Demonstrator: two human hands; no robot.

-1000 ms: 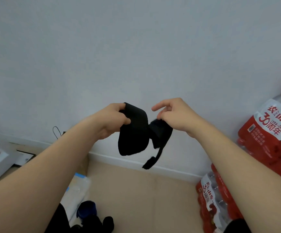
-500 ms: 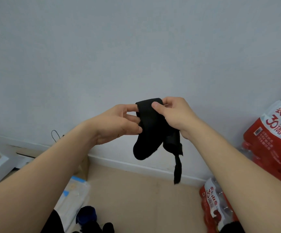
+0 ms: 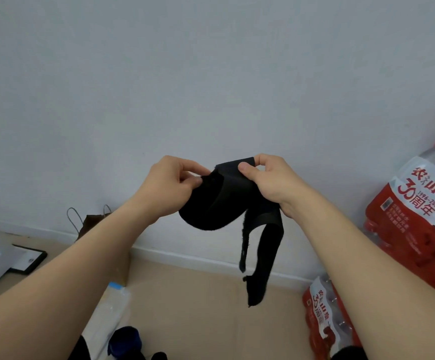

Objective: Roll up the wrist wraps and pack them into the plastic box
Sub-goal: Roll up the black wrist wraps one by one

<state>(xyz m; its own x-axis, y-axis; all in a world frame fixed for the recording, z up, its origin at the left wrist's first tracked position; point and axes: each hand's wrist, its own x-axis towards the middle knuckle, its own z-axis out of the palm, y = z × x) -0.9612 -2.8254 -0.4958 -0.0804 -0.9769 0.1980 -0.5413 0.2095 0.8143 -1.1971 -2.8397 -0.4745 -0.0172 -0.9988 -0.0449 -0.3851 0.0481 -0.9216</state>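
Head view shows you holding the black wrist wrap (image 3: 219, 203) up in the air in front of the wall, between both hands. Your left hand (image 3: 169, 185) pinches its wide, rounded end between thumb and fingertips. Your right hand (image 3: 271, 183) grips the other part, thumb pressed on top of the folded band and fingers curled behind it.

Compared with half a second ago, your hands have drawn a little apart, and the wrap, which then hung as a narrow bunch, is now spread sideways between them. The loose tail (image 3: 265, 258) has dropped further and hangs long below your right hand, with the thin strap (image 3: 243, 245) dangling beside it.

So the wrap looks opened out rather than wound up, and I judge that rolling has not yet begun. You probably need to find one end and get the tail flat before you wind, or the thin strap may get caught inside the roll.

What seems to be the plastic box (image 3: 107, 313) lies on the floor (image 3: 198, 307) low at your left, well apart from the wrap, with a dark blue bundle (image 3: 125, 340) just beside it.
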